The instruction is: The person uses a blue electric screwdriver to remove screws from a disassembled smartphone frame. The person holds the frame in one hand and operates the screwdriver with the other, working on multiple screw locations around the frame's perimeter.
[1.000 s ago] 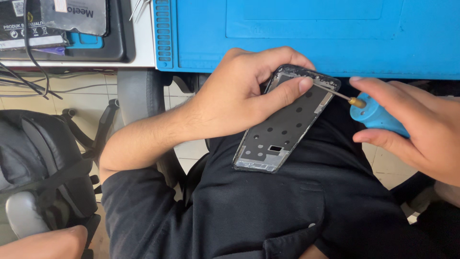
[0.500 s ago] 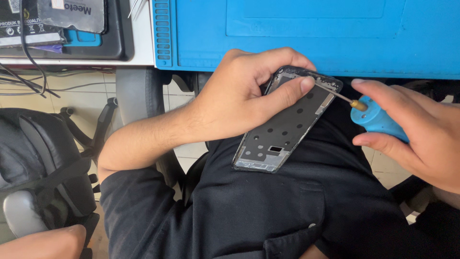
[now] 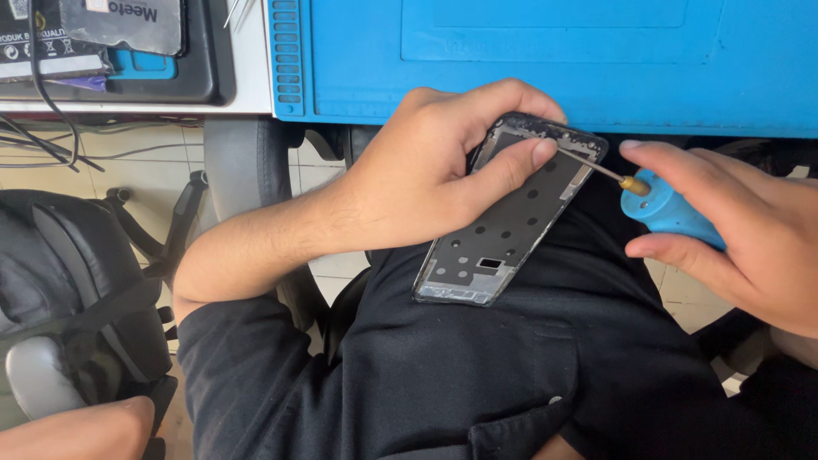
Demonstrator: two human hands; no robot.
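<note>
Two hands meet over the person's lap, just below the front edge of the blue work mat (image 3: 511, 60). Farthest left, a black backpack (image 3: 77, 298) sits on the tiled floor beside the chair. Next comes the left hand (image 3: 434, 170), its fingers clamped around the upper end of a dark phone frame (image 3: 503, 230), with the thumb pressed flat on the inner plate near the top edge. The frame rests on the black trousers (image 3: 511, 366), and its long axis runs on a slant from lower left, by the thigh, to upper right, by the mat. At that upper right corner the thin metal tip of a blue-handled screwdriver (image 3: 669, 213) touches the frame just beside the thumb. The right hand (image 3: 741, 238) is closed around the blue handle, right of the frame, so the shaft points leftward and slightly up into the corner.
</note>
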